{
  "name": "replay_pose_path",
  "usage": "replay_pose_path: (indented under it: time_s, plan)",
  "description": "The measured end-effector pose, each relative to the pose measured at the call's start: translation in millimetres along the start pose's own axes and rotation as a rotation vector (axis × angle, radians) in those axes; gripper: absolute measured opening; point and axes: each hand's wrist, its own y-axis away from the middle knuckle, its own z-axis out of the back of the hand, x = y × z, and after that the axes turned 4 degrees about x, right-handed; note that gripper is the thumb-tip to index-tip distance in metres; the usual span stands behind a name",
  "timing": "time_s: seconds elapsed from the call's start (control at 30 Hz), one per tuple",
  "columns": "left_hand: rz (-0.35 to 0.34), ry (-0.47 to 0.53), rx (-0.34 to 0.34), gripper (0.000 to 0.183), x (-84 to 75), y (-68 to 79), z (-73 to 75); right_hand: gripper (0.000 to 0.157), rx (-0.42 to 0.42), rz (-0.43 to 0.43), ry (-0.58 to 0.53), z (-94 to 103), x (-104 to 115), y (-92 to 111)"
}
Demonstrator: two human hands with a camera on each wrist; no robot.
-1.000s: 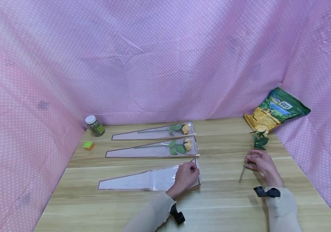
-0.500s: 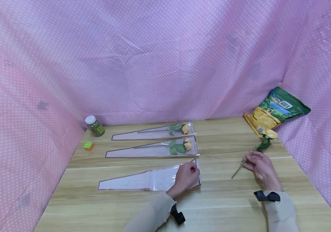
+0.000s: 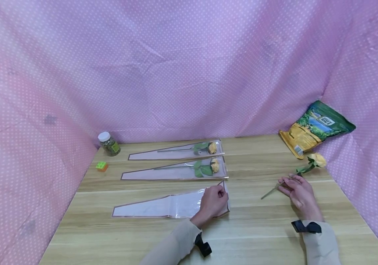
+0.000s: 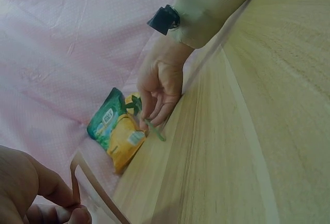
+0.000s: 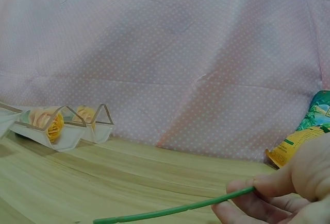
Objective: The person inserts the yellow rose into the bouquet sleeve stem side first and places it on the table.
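My left hand (image 3: 213, 201) pinches the upper edge of a clear flower sleeve (image 3: 149, 208) with a brown border, at its wide right end. In the left wrist view the pinched brown edge (image 4: 76, 183) stands up from the table between thumb and fingers. On the right, my right hand (image 3: 299, 194) holds a yellow rose (image 3: 318, 160) by its green stem (image 5: 175, 211), thumb and fingers pinching it. The bloom points to the far right, while the bare stem end points left toward the sleeve. Behind lie two more sleeves (image 3: 139, 175), each with a yellow rose (image 3: 214, 165) inside.
At the back right a green and yellow snack bag (image 3: 318, 127) leans against the pink dotted curtain (image 3: 189, 73). A jar (image 3: 111, 146) with a white lid stands at the back left, near a small green and orange block (image 3: 101, 166).
The rose in my right hand has turned clockwise, its bloom swinging right and its stem end swinging left. My left hand has stayed at the sleeve's edge.
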Motion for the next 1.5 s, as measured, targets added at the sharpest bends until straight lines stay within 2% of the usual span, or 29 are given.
replay_pose_path:
  time_s: [0.27, 0.7, 1.03, 1.23, 1.5]
  plan:
    - [-0.001, 0.009, -0.001, 0.020, 1.0, 0.1, 0.1, 0.020, -0.004, 0.038, -0.099, -1.0, -0.4, 2.8]
    - [0.005, 0.013, 0.013, 0.020, -0.3, 0.1, 1.6, 0.023, -0.073, 0.085, -0.189, -8.3, -8.9, 4.1]
    - [-0.004, 0.005, 0.001, 0.021, -0.6, -0.2, 2.1, 0.022, -0.095, 0.094, -0.246, -26.4, -19.6, 8.2]
    - [-0.006, 0.005, -0.003, 0.021, -0.2, -0.6, 1.7, 0.020, -0.069, 0.123, -0.239, -40.1, -27.0, 11.3]
    - [0.001, 0.008, -0.006, 0.021, -0.8, 0.0, 1.7, 0.020, -0.079, 0.125, -0.242, -61.0, -35.1, 15.2]
